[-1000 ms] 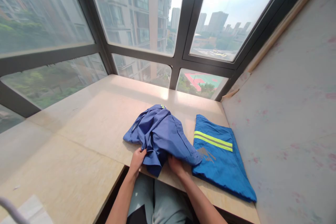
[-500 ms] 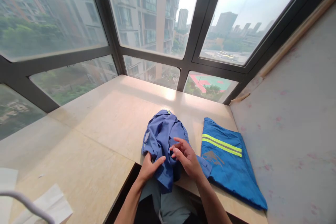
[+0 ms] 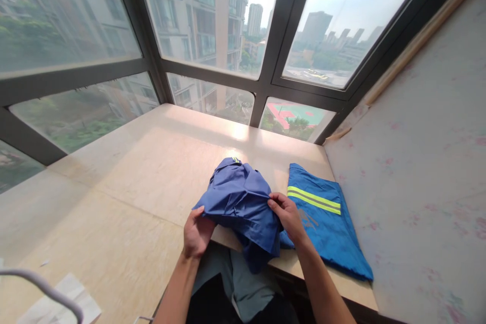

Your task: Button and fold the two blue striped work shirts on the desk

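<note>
A crumpled blue-violet garment, with a small yellow-striped patch at its far end, lies bunched at the front of the wooden surface. Part of it droops over the edge above my lap. My left hand grips its left edge, thumb on top and fingers partly hidden beneath the cloth. On the opposite side my right hand pinches the fabric between thumb and fingers. The cloth is stretched between both hands. Just right of it rests a folded brighter blue garment with a yellow and grey reflective band, apart from my fingers.
The wooden surface reaches back to the framed windows. White paper and a grey curved tube are at the lower left. A patterned wall bounds the right side.
My right hand, loosely curled over the cloth before, now pinches its right side. My left hand has shifted left, and the bunched fabric is spread wider. The view has moved slightly.
</note>
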A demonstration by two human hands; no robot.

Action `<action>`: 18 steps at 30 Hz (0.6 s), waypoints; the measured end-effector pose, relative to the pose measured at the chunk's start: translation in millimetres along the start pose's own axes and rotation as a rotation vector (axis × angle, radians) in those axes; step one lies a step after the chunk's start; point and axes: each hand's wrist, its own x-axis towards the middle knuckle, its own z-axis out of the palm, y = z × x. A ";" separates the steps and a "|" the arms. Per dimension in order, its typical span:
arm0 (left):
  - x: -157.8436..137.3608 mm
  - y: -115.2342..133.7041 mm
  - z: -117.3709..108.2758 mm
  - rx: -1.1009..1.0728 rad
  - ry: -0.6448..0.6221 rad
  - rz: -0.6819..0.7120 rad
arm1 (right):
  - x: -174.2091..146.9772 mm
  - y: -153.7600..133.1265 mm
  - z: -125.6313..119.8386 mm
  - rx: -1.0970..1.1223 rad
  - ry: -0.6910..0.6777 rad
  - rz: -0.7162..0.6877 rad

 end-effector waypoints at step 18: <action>25.6 43.8 -117.6 0.083 0.614 0.159 | 39.9 52.6 -34.1 -0.005 -0.024 0.145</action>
